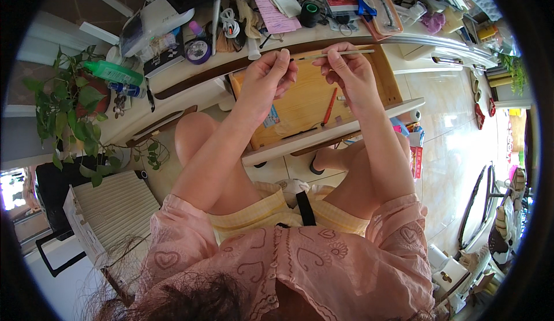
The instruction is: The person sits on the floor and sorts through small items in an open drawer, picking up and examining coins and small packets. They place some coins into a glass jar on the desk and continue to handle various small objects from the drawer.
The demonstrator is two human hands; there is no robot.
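Note:
Over a pulled-out wooden drawer [300, 84], both my hands are raised close together. My right hand [352, 76] pinches a thin, pale grey-green pen-like stick [362, 51], which points out to the right past my fingers. Its darker, narrow end reaches the fingertips of my left hand [271, 76], which are pressed together at it. The fingers hide part of the stick, so its exact kind is unclear. Below my hands in the drawer lie a red pen [329, 106] and a small blue card-like packet [271, 117].
Behind the drawer, the cabinet top holds a pink paper sheet [272, 10], a coiled white cable [229, 24], a purple tape roll [198, 51] and a black roll [310, 13]. At left are a green bottle [113, 72] and a trailing plant [63, 104].

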